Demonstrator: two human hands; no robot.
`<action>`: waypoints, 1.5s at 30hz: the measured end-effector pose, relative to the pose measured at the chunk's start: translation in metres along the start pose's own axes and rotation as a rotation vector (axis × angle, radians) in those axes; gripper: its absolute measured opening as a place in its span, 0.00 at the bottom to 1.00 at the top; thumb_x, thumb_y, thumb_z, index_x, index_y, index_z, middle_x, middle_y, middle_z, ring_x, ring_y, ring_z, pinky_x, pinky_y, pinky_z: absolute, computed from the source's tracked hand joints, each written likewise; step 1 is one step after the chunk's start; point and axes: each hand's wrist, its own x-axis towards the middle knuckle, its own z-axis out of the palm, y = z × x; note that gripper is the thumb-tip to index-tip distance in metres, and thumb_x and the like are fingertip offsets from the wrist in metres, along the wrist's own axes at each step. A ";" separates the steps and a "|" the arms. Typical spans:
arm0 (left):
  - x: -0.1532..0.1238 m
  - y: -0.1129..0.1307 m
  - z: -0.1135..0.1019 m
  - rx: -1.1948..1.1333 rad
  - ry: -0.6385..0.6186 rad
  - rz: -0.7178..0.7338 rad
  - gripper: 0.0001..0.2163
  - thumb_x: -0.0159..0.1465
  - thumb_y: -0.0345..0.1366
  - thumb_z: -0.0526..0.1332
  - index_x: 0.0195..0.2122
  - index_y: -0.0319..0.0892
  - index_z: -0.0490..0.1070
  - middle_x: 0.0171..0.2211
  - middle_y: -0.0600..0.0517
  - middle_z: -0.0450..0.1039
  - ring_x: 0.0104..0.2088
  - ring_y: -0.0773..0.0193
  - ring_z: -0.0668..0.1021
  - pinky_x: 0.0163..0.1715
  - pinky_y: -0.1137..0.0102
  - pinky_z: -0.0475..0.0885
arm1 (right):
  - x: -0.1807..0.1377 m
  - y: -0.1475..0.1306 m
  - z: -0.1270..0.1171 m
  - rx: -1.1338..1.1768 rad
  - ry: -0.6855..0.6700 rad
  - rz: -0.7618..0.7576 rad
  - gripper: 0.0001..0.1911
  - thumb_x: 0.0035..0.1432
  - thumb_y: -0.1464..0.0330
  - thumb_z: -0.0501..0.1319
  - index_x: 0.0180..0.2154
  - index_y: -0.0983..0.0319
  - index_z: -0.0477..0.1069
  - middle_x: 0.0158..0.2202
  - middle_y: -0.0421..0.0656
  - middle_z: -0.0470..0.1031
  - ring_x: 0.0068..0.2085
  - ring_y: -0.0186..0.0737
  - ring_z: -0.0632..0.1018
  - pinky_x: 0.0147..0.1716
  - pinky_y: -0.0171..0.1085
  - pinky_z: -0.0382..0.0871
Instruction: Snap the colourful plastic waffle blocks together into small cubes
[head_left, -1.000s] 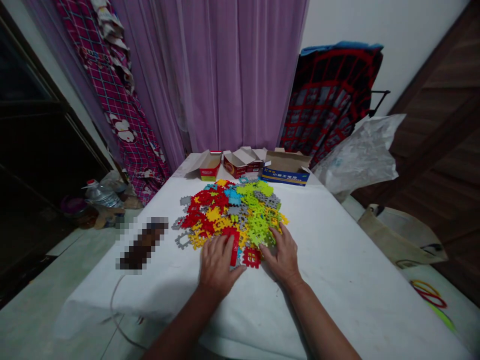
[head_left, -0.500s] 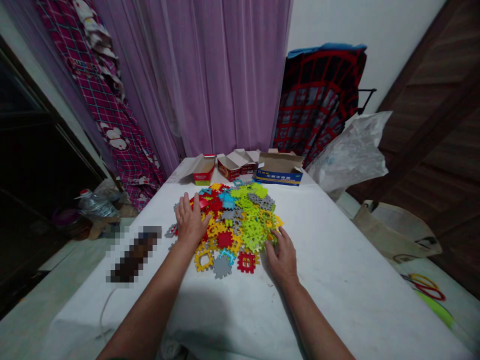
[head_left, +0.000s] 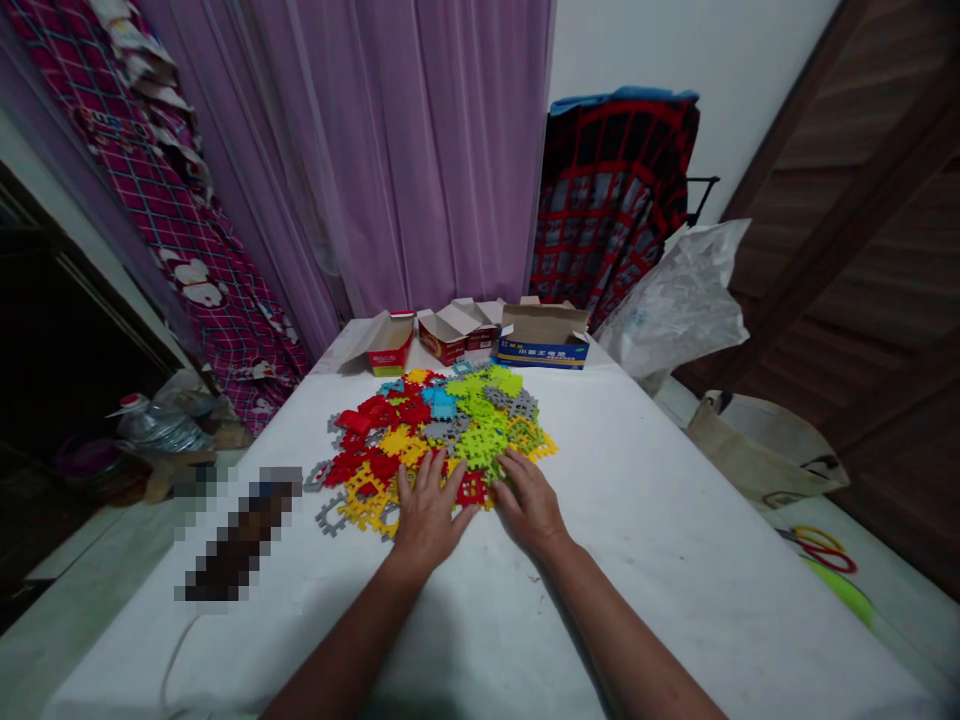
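A spread heap of flat plastic interlocking tiles with notched edges, in red, yellow, green, blue and grey, lies on the white-covered table. My left hand (head_left: 430,510) rests on the near edge of the heap, fingers spread over yellow tiles (head_left: 365,500). Close by on the right, my right hand (head_left: 531,500) touches the near right edge, its fingers stretched over green tiles (head_left: 484,447). Between the hands shows a red tile (head_left: 471,489). Some tiles under both hands are hidden. Red tiles (head_left: 356,422) fill the heap's left side.
Behind the heap stand a red open box (head_left: 391,350), more red boxes (head_left: 444,340) and a blue open box (head_left: 543,352). A pixelated dark object (head_left: 244,540) lies at the left with a cable. Beyond the table's right edge are a plastic bag (head_left: 675,300) and scissors (head_left: 821,550).
My left hand has moved from the heap's left side to its near edge, beside my right hand. Tiles at the near edge have shifted, and the view has turned slightly right.
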 end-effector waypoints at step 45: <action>-0.002 0.000 0.021 -0.031 0.128 0.055 0.20 0.67 0.44 0.56 0.59 0.53 0.70 0.65 0.45 0.66 0.64 0.47 0.67 0.65 0.41 0.53 | 0.018 0.066 -0.080 -0.505 -0.102 0.448 0.27 0.53 0.57 0.65 0.52 0.61 0.71 0.50 0.51 0.77 0.50 0.53 0.74 0.47 0.47 0.66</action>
